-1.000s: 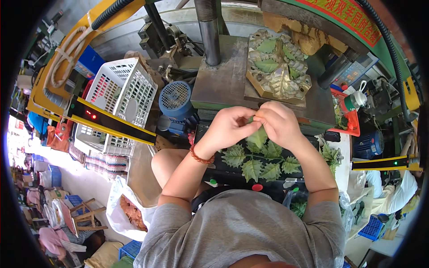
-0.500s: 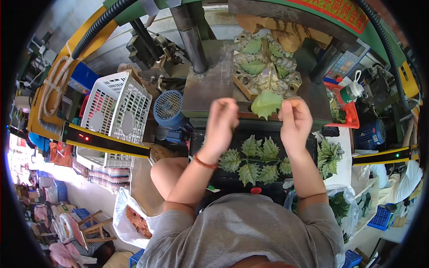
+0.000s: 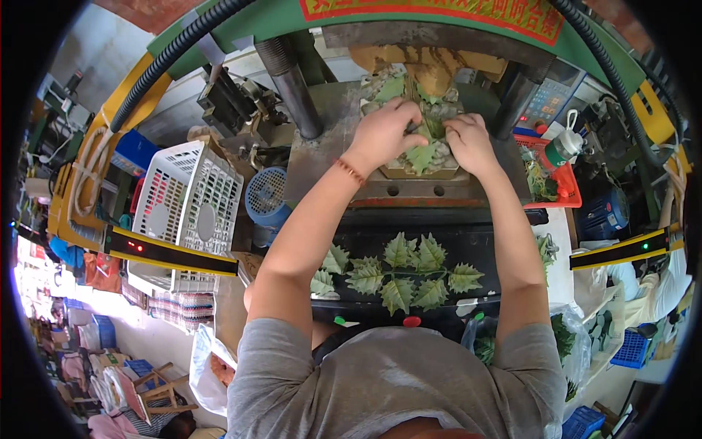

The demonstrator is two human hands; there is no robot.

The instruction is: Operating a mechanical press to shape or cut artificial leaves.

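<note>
Both hands reach onto a metal leaf-shaped mould point(image 3: 398, 173) on the press bed. My left hand point(image 3: 386, 137) is closed, thumb against bent fingers, with a small dark bit at the pinch that I cannot make out. My right hand point(image 3: 472, 145) lies on the mould's right side, its fingers curled together at the edge of a green artificial leaf point(image 3: 420, 156). That leaf lies on the mould's near end, between the hands. Farther back, another green leaf point(image 3: 392, 88) rests on the mould. My hands hide the rest.
The press's upper block point(image 3: 439, 69) hangs above the mould between steel columns point(image 3: 295, 95). A leaf spray point(image 3: 398, 272) lies on the black ledge nearer me, above a red button point(image 3: 412, 321). Yellow-black bars point(image 3: 172, 250) flank my arms. White crates point(image 3: 212, 197) stand left, a red basket point(image 3: 567, 183) right.
Both hands have moved forward from above the ledge onto the mould. The leaf my right hand held up now appears to lie on the mould's near end. The view has shifted slightly.
</note>
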